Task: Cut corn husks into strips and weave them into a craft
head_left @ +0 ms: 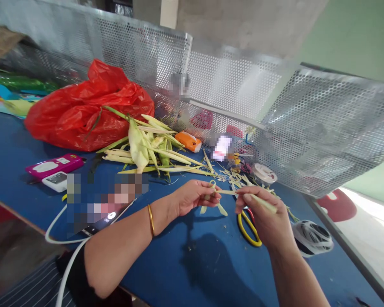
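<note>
My left hand [196,197] pinches a folded piece of pale corn husk, with a small loop above the fingers and loose ends hanging below. From there a narrow corn husk strip [226,192] stretches level to my right hand [266,213], whose closed fingers grip it; more of the strip lies across that palm. Just beneath the right hand rest scissors [250,232] with yellow and red handles, their blades partly hidden. Husk scraps [232,175] are scattered behind both hands. A larger heap of corn husks [139,147] lies farther back to the left.
A red plastic bag [83,111] sits behind the heap, near an orange packet [188,141]. Perforated metal panels [230,81] border the blue table [166,264]. A white cable [62,273] and phone [112,217] lie left; a black-and-white roll [312,238] stands right.
</note>
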`<state>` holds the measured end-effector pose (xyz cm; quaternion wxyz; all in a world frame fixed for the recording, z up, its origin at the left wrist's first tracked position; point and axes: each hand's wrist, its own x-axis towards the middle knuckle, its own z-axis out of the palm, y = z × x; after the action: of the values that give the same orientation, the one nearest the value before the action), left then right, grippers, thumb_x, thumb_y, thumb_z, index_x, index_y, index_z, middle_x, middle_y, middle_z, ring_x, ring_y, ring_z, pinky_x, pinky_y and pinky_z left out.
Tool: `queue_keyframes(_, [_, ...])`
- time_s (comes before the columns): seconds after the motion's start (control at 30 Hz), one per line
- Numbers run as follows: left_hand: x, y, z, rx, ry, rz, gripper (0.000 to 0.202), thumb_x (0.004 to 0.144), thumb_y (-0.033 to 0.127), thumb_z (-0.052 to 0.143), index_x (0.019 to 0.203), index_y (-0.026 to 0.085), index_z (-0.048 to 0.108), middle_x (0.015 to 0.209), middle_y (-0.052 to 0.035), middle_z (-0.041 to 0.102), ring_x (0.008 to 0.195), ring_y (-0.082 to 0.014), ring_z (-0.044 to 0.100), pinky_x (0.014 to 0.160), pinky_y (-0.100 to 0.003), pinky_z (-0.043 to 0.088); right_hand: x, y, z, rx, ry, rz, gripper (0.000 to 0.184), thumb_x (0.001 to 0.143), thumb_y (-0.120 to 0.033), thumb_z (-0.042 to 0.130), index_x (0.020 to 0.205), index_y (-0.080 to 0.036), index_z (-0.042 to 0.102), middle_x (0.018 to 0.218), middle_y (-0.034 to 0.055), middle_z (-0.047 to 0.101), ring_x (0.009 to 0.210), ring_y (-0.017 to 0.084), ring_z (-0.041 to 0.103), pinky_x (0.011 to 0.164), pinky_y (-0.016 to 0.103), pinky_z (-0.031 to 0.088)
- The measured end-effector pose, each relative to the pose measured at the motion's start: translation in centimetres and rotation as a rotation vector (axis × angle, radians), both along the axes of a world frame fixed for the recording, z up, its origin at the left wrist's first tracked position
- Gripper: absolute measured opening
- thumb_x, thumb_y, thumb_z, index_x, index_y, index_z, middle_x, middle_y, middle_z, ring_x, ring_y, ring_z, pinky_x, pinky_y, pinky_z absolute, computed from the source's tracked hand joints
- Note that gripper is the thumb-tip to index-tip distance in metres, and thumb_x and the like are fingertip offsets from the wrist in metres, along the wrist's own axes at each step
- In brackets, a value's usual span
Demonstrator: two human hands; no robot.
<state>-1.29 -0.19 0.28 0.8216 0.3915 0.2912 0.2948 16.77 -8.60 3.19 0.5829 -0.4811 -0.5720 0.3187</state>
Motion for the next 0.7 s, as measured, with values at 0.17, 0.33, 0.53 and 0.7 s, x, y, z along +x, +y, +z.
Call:
queue_keyframes(0.17, [0.1, -0.3, -0.1, 0.027, 0.046, -0.028, 0.014, 0.078, 0.017, 0.072, 0.089, 0.009, 0.07, 0.078, -0.0067, 0.071, 0.063, -0.0108, 0.066, 0.07, -0.025, 0.056, -0.4, -0.1, 0.0, 0.338, -0.238, -0.256, 0.018, 0.09, -0.03, 0.061, 0.078, -0.024, 0.073, 0.09, 0.0046, 0.069, 0.091, 0.021, 0.062, 0.084, 0.038, 0.047])
queue_keyframes(0.33, [0.5, -1.0, -0.1, 0.03, 0.079, -0.129, 0.019, 0.071, 0.019, 0.078, 0.084, 0.009, 0.069, 0.076, -0.0067, 0.071, 0.064, -0.0124, 0.067, 0.068, -0.025, 0.055, -1.5, 0.1, -0.1, 0.21, 0.112, -0.135, 0.02, 0.094, -0.036, 0.052, 0.097, -0.024, 0.068, 0.07, -0.0002, 0.056, 0.071, 0.018, 0.062, 0.082, 0.041, 0.05])
queue_keyframes(0.53, [0.7, -1.2, -0.4, 0.03, 0.055, -0.157, 0.025, 0.065, 0.024, 0.083, 0.081, 0.01, 0.069, 0.076, -0.0068, 0.071, 0.067, -0.0133, 0.067, 0.07, -0.027, 0.055, -1.6, 0.1, 0.2, 0.069, 0.267, -0.084, 0.043, 0.091, -0.055, 0.047, 0.097, -0.02, 0.072, 0.063, -0.0039, 0.036, 0.056, 0.014, 0.047, 0.066, 0.034, 0.048])
queue_keyframes(0.7, [0.7, -1.3, -0.3, 0.029, 0.048, -0.165, 0.026, 0.066, 0.025, 0.083, 0.082, 0.01, 0.07, 0.075, -0.0059, 0.071, 0.066, -0.013, 0.067, 0.071, -0.027, 0.055, -1.6, 0.5, -0.5, 0.127, 0.164, -0.182, 0.02, 0.092, -0.037, 0.055, 0.104, -0.024, 0.064, 0.063, -0.0047, 0.049, 0.057, 0.013, 0.053, 0.063, 0.03, 0.047])
